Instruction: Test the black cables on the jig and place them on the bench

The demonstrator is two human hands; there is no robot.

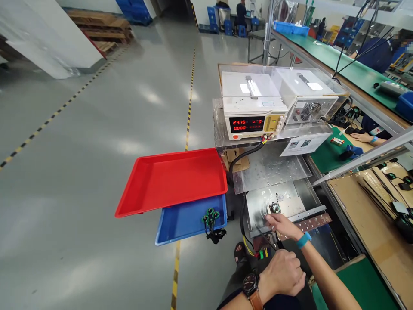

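Observation:
My right hand (283,224), with a blue wristband, reaches forward onto a shiny metal fixture (258,206). Its fingertips are pinched at a small round black-and-green part (275,208) seated on the fixture. My left hand (284,274), with a brown-strapped watch on its wrist, hangs below and nearer to me, curled into a fist; what is inside it is hidden. A blue tray (183,221) to the left holds a few similar green-and-black parts (211,215) with black leads hanging over its edge.
A red tray (171,178) lies stacked over the blue one. Behind the fixture stand a white power supply (250,122) with red digits and a fan-fronted white unit (308,110). Black cables run down to the fixture. A co-worker's hand (363,137) rests on the green bench at right.

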